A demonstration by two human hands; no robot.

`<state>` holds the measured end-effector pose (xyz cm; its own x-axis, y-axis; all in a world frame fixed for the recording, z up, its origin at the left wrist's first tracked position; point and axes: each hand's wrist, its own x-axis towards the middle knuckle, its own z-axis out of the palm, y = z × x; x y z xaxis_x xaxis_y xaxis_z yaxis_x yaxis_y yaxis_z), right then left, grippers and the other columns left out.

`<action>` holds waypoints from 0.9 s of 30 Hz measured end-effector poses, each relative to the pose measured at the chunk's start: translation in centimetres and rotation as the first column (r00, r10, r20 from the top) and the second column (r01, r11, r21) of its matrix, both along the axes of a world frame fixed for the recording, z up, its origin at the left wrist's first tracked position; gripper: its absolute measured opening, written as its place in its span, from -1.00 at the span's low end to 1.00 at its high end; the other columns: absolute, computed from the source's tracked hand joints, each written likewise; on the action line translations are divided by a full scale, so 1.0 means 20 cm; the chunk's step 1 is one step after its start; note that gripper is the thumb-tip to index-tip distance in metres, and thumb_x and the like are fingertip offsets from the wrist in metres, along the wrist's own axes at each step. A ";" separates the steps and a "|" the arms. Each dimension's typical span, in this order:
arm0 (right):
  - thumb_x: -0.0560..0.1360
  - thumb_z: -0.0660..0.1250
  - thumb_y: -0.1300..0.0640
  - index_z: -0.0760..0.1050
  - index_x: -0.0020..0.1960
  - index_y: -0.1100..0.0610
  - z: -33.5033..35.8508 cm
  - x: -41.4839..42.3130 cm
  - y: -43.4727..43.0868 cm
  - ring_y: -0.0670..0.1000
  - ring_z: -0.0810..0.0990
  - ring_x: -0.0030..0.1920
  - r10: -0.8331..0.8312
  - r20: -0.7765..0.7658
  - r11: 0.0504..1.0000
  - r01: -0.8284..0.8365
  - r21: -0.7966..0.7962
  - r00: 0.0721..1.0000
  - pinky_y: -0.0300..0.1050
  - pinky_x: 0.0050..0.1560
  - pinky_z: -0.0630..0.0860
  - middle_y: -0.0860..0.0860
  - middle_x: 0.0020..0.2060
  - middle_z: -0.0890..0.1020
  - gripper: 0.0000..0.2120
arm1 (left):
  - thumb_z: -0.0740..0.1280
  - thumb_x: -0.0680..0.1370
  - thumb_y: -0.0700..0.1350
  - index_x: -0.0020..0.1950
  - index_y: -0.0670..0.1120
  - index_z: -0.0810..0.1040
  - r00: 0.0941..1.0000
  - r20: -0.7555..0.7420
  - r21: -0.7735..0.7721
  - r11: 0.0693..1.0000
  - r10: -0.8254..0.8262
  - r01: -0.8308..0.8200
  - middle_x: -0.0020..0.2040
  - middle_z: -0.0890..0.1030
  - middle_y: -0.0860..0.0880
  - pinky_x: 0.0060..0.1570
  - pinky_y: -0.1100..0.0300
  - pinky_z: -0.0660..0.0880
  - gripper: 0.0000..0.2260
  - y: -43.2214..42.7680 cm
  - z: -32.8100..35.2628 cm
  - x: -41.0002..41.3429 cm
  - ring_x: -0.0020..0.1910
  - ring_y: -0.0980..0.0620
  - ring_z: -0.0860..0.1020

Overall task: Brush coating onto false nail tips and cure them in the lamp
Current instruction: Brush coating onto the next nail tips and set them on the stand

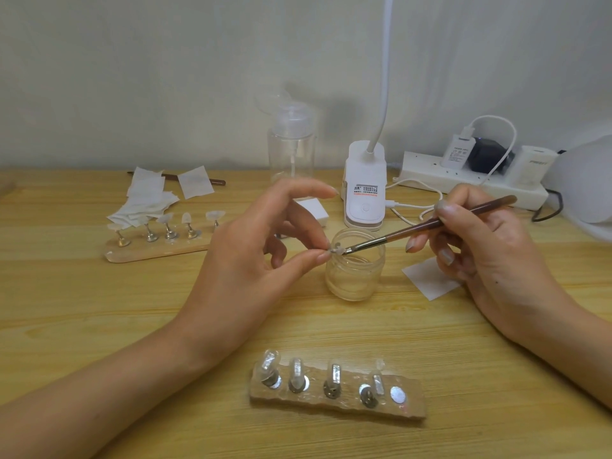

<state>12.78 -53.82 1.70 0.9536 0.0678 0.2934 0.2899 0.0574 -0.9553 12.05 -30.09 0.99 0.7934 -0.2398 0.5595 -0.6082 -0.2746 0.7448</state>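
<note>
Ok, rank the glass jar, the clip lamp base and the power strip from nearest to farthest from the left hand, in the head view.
1. Glass jar, just right of the left hand.
2. Clip lamp base, behind the jar.
3. Power strip, farthest back and right.

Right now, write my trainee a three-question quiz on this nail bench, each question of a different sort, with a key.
1. What does the right hand hold?
A. a brush
B. tweezers
C. a folded wipe

2. True or false: the clear jar between the hands has its lid on.

3. Fill in: the left hand pinches a small ___ between thumb and finger, right at the bristles.

Key: 1 A; 2 false, the jar is open; 3 nail tip.
</note>
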 end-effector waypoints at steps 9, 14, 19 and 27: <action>0.54 0.28 0.02 0.39 -0.27 -0.03 0.01 0.00 0.00 -0.09 0.37 -0.46 0.018 0.020 1.000 -0.018 0.018 1.000 -0.31 -0.52 0.22 0.10 -0.32 0.68 -0.78 | 0.45 0.49 -0.19 0.28 0.06 0.51 1.000 0.002 0.007 1.000 0.003 -0.003 -0.14 0.65 0.08 -0.29 0.19 0.48 -0.61 0.00 0.01 0.00 -0.03 -0.01 0.65; 0.55 0.34 -0.01 0.38 -0.26 0.01 0.00 0.01 -0.01 -0.09 0.36 -0.47 -0.019 -0.010 1.000 0.020 0.017 1.000 -0.32 -0.53 0.22 0.09 -0.34 0.67 -0.74 | 0.45 0.49 -0.20 0.27 0.05 0.52 1.000 0.000 0.002 1.000 0.000 0.000 -0.14 0.65 0.08 -0.30 0.21 0.46 -0.62 0.00 0.01 -0.01 -0.03 0.00 0.65; 0.54 0.25 0.03 0.38 -0.30 -0.04 0.01 0.00 -0.01 -0.11 0.39 -0.46 0.019 0.015 0.998 -0.020 0.062 1.000 -0.34 -0.49 0.29 0.07 -0.35 0.67 -0.77 | 0.45 0.49 -0.20 0.26 0.05 0.52 1.000 0.001 0.003 1.000 -0.004 0.004 -0.15 0.65 0.08 -0.30 0.24 0.44 -0.62 0.00 0.01 0.00 -0.03 0.01 0.65; 0.53 0.27 0.03 0.40 -0.28 -0.02 0.00 0.00 0.00 -0.08 0.35 -0.47 0.001 0.034 1.000 -0.002 0.017 0.999 -0.32 -0.54 0.22 0.09 -0.35 0.66 -0.79 | 0.45 0.49 -0.19 0.25 0.05 0.53 1.000 -0.001 0.005 1.000 0.000 0.000 -0.16 0.66 0.08 -0.31 0.24 0.43 -0.64 0.00 0.01 -0.01 -0.04 0.00 0.65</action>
